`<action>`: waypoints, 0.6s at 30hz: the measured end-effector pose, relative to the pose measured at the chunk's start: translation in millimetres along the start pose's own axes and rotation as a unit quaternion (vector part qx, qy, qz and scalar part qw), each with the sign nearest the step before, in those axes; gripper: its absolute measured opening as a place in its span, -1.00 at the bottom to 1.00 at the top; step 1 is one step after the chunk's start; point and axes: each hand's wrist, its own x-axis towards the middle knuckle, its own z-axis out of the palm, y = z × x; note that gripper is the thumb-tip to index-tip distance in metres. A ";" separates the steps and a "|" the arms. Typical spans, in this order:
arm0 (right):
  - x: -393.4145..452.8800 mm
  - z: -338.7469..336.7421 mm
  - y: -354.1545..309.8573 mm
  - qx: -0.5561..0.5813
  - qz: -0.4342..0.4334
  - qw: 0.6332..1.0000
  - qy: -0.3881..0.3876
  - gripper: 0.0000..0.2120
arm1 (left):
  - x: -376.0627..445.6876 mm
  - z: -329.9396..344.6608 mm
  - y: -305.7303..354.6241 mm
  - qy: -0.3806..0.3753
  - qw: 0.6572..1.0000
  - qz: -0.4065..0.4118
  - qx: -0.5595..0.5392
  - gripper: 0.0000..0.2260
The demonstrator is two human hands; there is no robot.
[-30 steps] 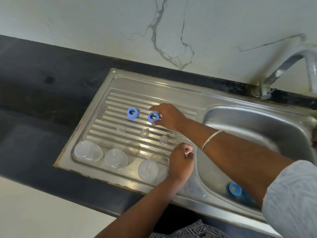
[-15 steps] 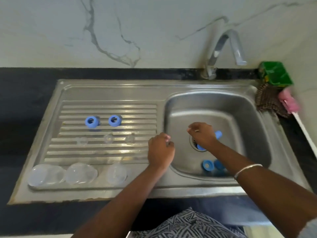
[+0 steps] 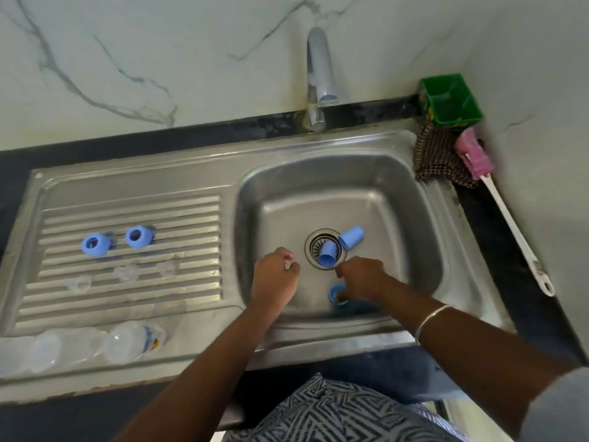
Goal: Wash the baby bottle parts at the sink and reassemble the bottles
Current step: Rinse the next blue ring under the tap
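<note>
In the steel sink basin (image 3: 411, 218) two blue caps (image 3: 328, 255) (image 3: 350, 238) lie by the drain. A third blue part, a collar ring (image 3: 334, 293), sits near the front wall. My right hand (image 3: 363, 279) reaches down onto it and its fingertips pinch the rim. My left hand (image 3: 275, 282) hovers over the basin's left side, loosely curled and holding nothing. On the drainboard (image 3: 191, 186) stand two blue collar rings (image 3: 95, 245) (image 3: 138, 237), with three clear nipples (image 3: 126, 272) in a row in front of them. Clear bottles (image 3: 134, 341) lie along its front edge.
The tap (image 3: 320, 74) stands behind the basin. At the back right corner are a green container (image 3: 449, 98), a checked cloth (image 3: 436, 157) and a pink-headed bottle brush (image 3: 471, 154) whose white handle runs along the right counter. Black counter (image 3: 19, 161) surrounds the sink.
My right hand left a blue ring on the drainboard, crossed into the basin past the drain and came down on the ring at the front. My left hand moved off the sink edge over the basin.
</note>
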 end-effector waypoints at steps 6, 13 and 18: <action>3.9 10.6 -15.0 -0.144 -0.057 0.988 0.007 -0.48 | -10.3 24.7 14.0 -0.023 0.999 -0.038 0.028 -0.86; 8.0 14.7 -19.5 -0.148 -0.092 0.985 -0.001 -0.71 | -13.8 27.6 23.0 -0.015 0.995 -0.090 0.043 -0.88; 11.0 19.9 -16.0 -0.129 -0.091 0.987 -0.020 -0.69 | -16.0 29.6 29.3 -0.014 0.994 -0.105 0.011 -0.87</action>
